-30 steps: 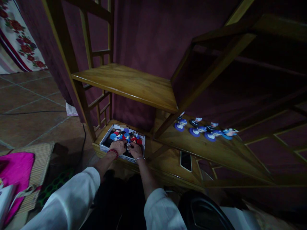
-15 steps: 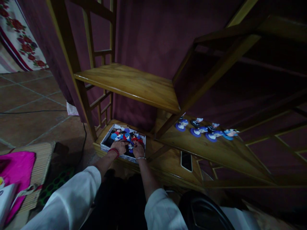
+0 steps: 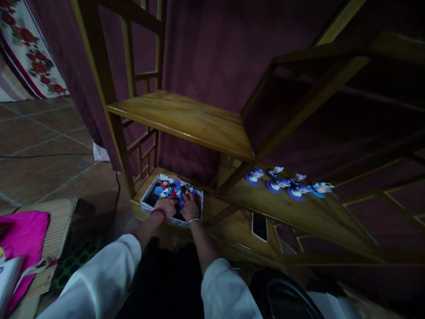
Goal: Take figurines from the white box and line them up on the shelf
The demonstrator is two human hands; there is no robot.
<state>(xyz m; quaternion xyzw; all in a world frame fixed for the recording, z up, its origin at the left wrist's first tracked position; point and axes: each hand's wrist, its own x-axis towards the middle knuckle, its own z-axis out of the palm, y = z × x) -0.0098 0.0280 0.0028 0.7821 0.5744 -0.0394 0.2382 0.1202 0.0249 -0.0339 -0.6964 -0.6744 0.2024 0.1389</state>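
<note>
The left hand [image 3: 166,206] and right hand [image 3: 190,207] have fingers among figurines [image 3: 168,189], lower centre-left; grip cannot be told. An open-topped box [image 3: 146,207] rings them, below a shelf [image 3: 186,122]

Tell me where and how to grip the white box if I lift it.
I'd take the white box by its end walls, left hand from the left, right hand from the right. It is open-topped with figurines crowded inside, so opposed holds should keep it level, and wooden ledge shows beyond both ends. Both hands reach into it now, so they'd come out first.
</note>
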